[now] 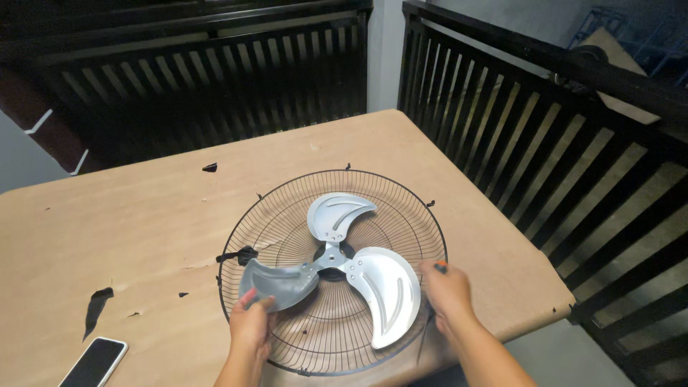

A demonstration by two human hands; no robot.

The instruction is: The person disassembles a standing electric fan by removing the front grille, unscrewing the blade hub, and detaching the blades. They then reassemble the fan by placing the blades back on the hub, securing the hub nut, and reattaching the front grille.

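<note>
A round black wire fan guard (373, 188) lies flat on a brown paper-covered table (143, 215). A silver three-blade metal fan blade (340, 269) rests on top of the guard, its hub near the guard's middle. My left hand (252, 326) grips the tip of the lower-left blade. My right hand (448, 290) rests at the guard's right rim, closed around a small tool with an orange tip (440, 266).
A black smartphone (94, 362) lies at the table's near left edge. Small black scraps (97, 307) dot the paper. Black slatted railings (545, 143) stand close behind and to the right of the table.
</note>
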